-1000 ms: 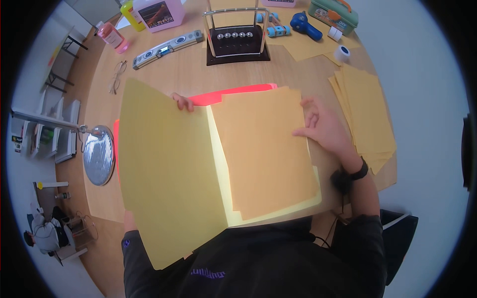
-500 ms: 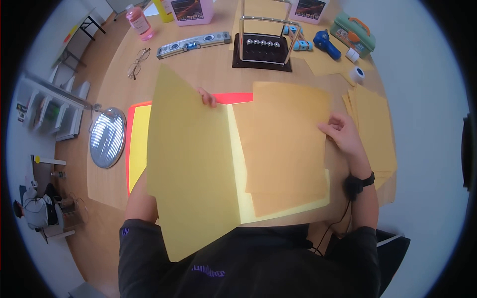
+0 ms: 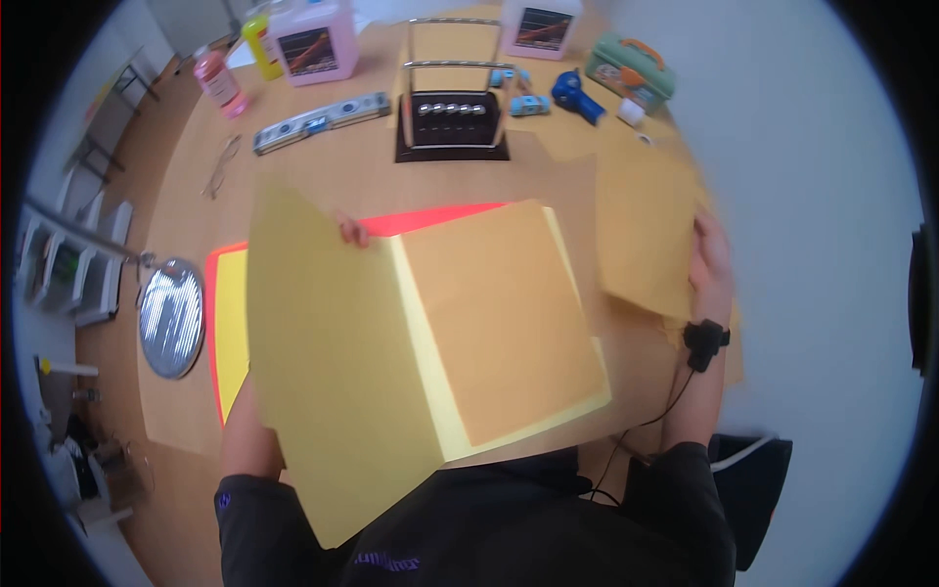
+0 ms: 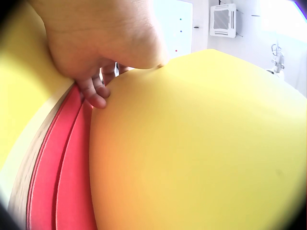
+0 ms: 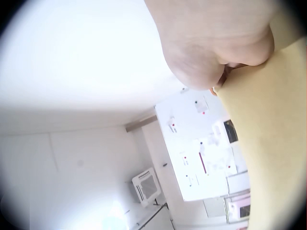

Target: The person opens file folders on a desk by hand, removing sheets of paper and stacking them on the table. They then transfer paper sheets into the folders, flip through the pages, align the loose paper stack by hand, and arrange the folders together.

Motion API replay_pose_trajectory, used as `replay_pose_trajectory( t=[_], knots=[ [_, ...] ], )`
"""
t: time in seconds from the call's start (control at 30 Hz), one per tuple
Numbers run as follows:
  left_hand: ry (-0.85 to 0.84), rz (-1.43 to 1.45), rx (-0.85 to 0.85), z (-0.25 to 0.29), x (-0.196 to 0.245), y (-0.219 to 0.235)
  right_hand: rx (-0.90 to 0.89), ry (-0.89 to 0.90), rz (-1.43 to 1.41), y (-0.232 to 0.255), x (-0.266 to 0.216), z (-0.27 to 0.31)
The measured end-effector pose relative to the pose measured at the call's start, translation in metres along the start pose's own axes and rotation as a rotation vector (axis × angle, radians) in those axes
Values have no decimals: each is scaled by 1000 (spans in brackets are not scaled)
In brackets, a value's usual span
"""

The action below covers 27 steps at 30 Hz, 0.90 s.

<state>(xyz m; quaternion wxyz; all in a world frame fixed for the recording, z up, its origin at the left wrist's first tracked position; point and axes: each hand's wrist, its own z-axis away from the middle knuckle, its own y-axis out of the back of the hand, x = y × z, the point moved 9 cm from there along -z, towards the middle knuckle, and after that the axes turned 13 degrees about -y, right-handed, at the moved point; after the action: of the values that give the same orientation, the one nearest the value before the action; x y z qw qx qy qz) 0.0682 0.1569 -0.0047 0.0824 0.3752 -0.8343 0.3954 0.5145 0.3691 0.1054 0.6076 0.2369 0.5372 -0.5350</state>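
My left hand (image 3: 353, 232) grips the top edge of a yellow folder's raised cover (image 3: 342, 382). In the left wrist view, the fingers of that hand (image 4: 103, 38) curl over the edge of the yellow cover (image 4: 201, 143). Tan paper (image 3: 504, 328) lies on the folder's other half, slightly askew. Off to the right, my right hand (image 3: 712, 249) holds a separate tan sheet (image 3: 644, 230) by its right side, raised and slightly bent. The right wrist view has this sheet (image 5: 273, 124) pinched under the thumb side of the hand (image 5: 216, 43); the fingertips are mostly hidden.
Red and yellow folders (image 3: 231, 333) lie underneath at left, near a round metal lamp base (image 3: 171, 318). Glasses (image 3: 221, 166), a spirit level (image 3: 321, 122), a Newton's cradle (image 3: 452, 117), a blue tool (image 3: 575, 96) and a green box (image 3: 631, 73) stand along the back.
My right hand has carried a tan sheet from above the folder to the right, over the other tan sheets. The left hand keeps the cover raised. The head view has shifted.
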Motion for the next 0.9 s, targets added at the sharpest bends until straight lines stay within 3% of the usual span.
replay_pose_trajectory(
  t=[0.13, 0.2, 0.3, 0.5, 0.63, 0.7, 0.9],
  knots=[
    [18, 43, -57, -25, -35, -13, 243, 42, 250, 74, -12, -15],
    [27, 45, -72, -30, -45, -11, 184, -34, 531, 81, -10, -16],
    [41, 45, -90, -35, -59, -8, 192, 2, 671, 91, -19, -7],
    [73, 23, -143, -57, -68, -11, 211, 22, 847, 114, -29, 2],
    [92, 13, -199, -84, -74, -20, 241, 61, 798, 132, -31, 8],
    [93, -1, -234, -102, -71, -24, 607, -14, 1093, 158, -36, 13],
    [80, -27, -250, -105, -72, -27, 728, 163, 1336, 149, -44, 11]
  ],
)
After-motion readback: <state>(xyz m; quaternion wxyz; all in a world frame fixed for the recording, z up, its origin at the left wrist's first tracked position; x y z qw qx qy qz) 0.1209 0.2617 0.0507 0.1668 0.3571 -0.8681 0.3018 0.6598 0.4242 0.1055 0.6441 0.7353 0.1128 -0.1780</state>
